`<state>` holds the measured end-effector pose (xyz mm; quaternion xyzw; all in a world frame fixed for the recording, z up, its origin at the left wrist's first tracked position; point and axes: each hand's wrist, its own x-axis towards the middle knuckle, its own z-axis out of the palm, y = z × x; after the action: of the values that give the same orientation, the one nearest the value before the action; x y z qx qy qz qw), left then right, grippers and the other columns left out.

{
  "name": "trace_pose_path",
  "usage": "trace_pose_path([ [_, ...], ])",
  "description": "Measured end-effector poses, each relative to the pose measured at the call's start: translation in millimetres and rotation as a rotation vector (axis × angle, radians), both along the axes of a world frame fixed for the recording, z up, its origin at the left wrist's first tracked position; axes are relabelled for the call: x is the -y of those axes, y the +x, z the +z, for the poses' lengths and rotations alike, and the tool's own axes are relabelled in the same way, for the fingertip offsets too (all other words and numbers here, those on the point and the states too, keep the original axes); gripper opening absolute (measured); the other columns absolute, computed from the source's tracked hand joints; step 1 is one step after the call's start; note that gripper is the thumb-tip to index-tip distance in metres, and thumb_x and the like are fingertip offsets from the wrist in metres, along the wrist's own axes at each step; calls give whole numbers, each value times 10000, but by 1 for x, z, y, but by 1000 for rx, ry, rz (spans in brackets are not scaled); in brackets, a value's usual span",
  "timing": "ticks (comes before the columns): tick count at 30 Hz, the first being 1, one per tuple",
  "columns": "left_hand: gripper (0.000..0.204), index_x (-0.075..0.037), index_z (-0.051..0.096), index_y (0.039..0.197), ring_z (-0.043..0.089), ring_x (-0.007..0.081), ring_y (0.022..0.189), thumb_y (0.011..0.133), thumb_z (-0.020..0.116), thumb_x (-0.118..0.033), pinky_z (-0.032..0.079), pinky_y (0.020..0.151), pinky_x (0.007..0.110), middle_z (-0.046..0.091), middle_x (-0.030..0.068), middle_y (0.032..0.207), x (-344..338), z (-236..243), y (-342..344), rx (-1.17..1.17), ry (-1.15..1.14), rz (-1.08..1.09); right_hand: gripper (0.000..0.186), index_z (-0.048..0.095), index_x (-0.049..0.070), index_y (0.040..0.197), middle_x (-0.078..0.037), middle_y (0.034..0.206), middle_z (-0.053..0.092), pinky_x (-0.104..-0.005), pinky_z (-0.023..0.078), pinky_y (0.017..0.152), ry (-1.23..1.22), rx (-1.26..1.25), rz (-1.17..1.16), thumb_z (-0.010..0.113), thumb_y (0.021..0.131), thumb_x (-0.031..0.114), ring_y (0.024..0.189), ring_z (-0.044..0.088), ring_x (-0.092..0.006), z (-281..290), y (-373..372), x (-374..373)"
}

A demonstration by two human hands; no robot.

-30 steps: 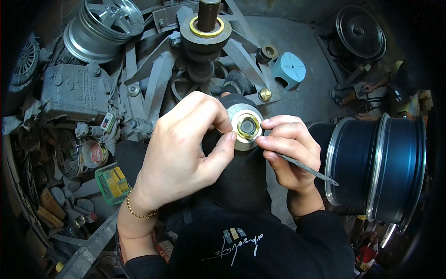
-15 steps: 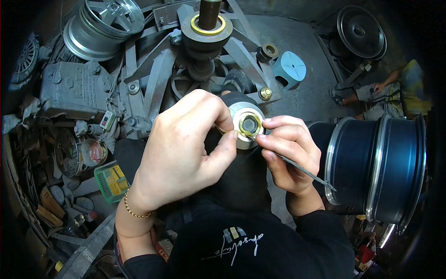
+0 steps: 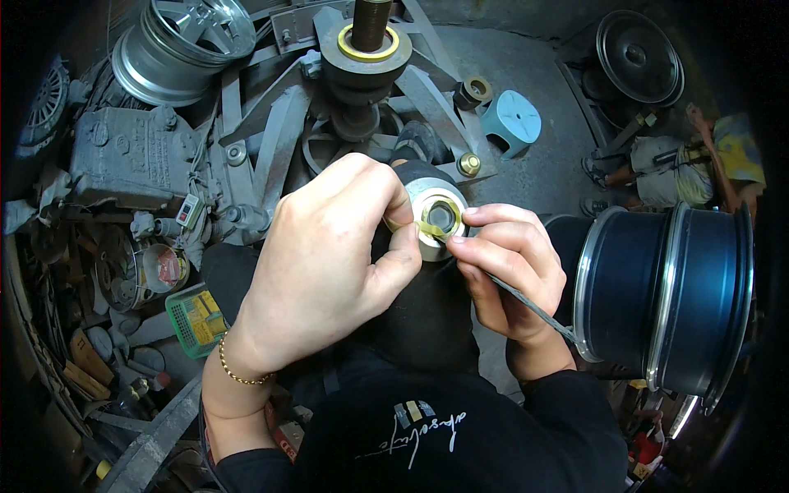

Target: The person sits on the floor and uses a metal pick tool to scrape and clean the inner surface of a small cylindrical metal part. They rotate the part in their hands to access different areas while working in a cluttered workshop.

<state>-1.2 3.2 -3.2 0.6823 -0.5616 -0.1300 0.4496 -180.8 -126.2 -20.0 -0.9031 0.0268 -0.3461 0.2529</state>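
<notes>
A round pale metal part (image 3: 431,251) with a hollow centre rests over my dark-clothed lap. A strip of yellow tape (image 3: 431,230) lies around its inner rim, one end lifted. My left hand (image 3: 329,238) pinches that lifted end between thumb and forefinger, at the part's left side. On the right, my right hand (image 3: 519,261) is closed around a thin dark metal rod-like tool (image 3: 534,307). The tool's tip is at the tape, close to the left fingertips; its flattened tail points down and right. The right fingertips touch the part's edge.
A heavy metal frame with a threaded shaft (image 3: 371,25) stands ahead. Dark blue wheel barrels (image 3: 633,287) are close on my right; a silver wheel rim (image 3: 164,74) is far left. A light blue stool (image 3: 516,115) and a seated person (image 3: 678,168) are beyond. A green basket (image 3: 193,329) sits left.
My left fingers have drawn the tape end slightly up, and more of it shows. The tool has shifted a little. The other person has raised an arm.
</notes>
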Motion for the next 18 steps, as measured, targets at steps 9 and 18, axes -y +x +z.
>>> trace_pose_path([
  [9, 118, 32, 618, 847, 679, 271, 770, 785, 718, 35, 542, 708, 337, 661, 138, 851, 1, 0, 3, -8, -20, -22, 245, 760, 28, 1040, -110, 952, 678, -390, 575, 840, 122, -54, 63, 782, 797, 4, 995, 703, -307, 5, -4, 10],
  [18, 103, 28, 623, 862, 666, 286, 738, 806, 709, 17, 520, 675, 348, 649, 134, 811, 1, 6, 6, 36, 10, -42, 286, 765, 24, 1058, -103, 935, 692, -391, 574, 853, 47, -35, 27, 808, 777, 3, 1003, 696, -310, 7, -3, 1],
])
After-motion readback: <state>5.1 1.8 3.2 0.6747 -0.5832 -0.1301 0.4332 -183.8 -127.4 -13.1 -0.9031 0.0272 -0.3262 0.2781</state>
